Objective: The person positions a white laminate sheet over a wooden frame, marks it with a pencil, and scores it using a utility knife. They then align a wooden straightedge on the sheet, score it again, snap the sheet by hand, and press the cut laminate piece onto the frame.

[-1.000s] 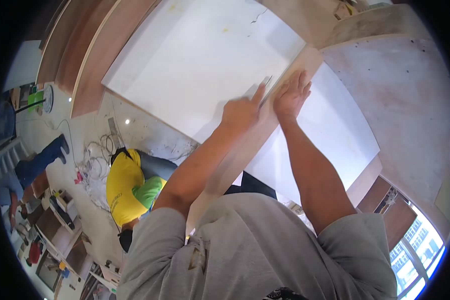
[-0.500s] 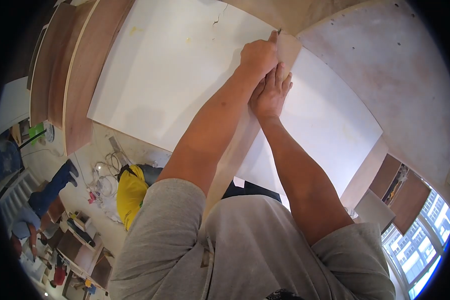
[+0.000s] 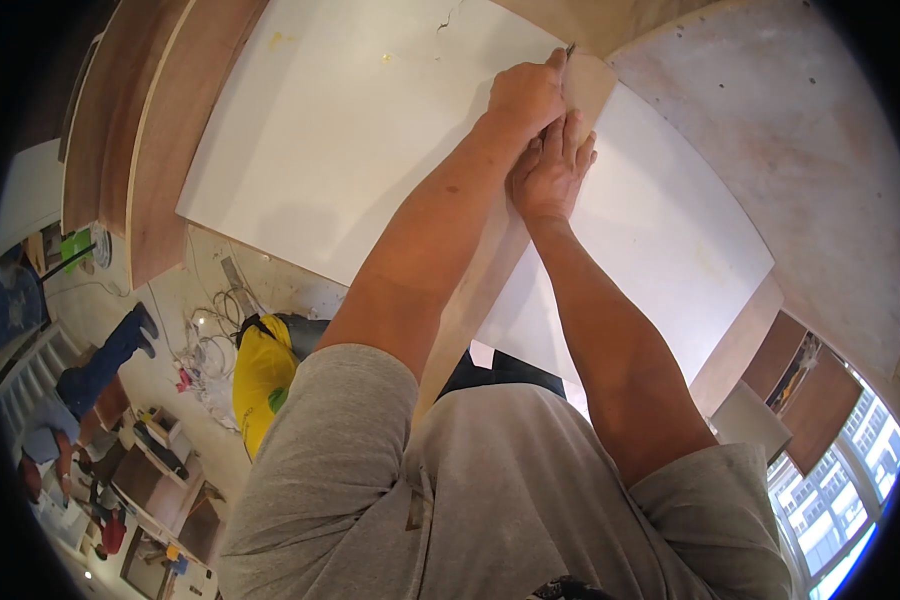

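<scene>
My left hand (image 3: pixel 527 97) is closed around a slim tool with a dark tip (image 3: pixel 571 48); most of it is hidden in the fist, so its exact kind does not show. The index finger stretches along it towards the tip. Just below, my right hand (image 3: pixel 552 180) lies with fingers extended on a light brown strip of board (image 3: pixel 596 82). This strip runs diagonally between a large white panel (image 3: pixel 330 130) on the left and another white panel (image 3: pixel 660 210) on the right. The left fist rests at the strip's left edge, close to its far end.
Brown wooden boards (image 3: pixel 155 150) stand at the left. A yellow bag (image 3: pixel 260 385) and tangled cables (image 3: pixel 210 350) lie on the floor. A person in blue trousers (image 3: pixel 100 365) is at the far left. A greyish, marked surface (image 3: pixel 770 130) lies beyond the right panel, and a window (image 3: pixel 845 490) is at lower right.
The whole view has shifted slightly, with panels and hands moving up and a little right in the picture. Both hands keep nearly the same place on the boards, and the grip looks unchanged.
</scene>
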Motion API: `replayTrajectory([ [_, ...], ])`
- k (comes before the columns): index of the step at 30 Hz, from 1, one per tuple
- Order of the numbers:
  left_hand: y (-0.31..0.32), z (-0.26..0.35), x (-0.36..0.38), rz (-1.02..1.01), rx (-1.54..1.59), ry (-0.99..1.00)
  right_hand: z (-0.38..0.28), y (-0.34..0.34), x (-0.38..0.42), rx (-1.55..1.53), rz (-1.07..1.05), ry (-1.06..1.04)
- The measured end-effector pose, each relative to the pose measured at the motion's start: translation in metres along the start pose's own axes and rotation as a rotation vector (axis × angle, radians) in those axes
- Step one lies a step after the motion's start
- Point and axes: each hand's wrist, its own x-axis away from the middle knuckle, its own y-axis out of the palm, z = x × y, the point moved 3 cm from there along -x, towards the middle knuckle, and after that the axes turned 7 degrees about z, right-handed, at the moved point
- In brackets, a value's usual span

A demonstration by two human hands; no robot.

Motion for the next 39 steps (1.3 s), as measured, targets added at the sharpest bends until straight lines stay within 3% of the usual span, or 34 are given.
replayTrajectory([
  [4,-0.001,-0.006,0.004,0.081,0.079,0.029,0.002,0.005,-0.001,0.028,0.028,-0.011],
  [23,-0.006,-0.005,0.017,-0.025,-0.013,0.064,-0.005,-0.001,-0.001,0.074,-0.019,-0.03],
  [34,-0.047,-0.035,0.189,-0.322,-0.073,-0.041,0.009,0.012,0.002,0.057,0.027,-0.049],
  [39,-0.063,-0.053,0.303,-0.313,-0.066,-0.077,0.008,0.013,0.001,0.113,-0.02,-0.039],
])
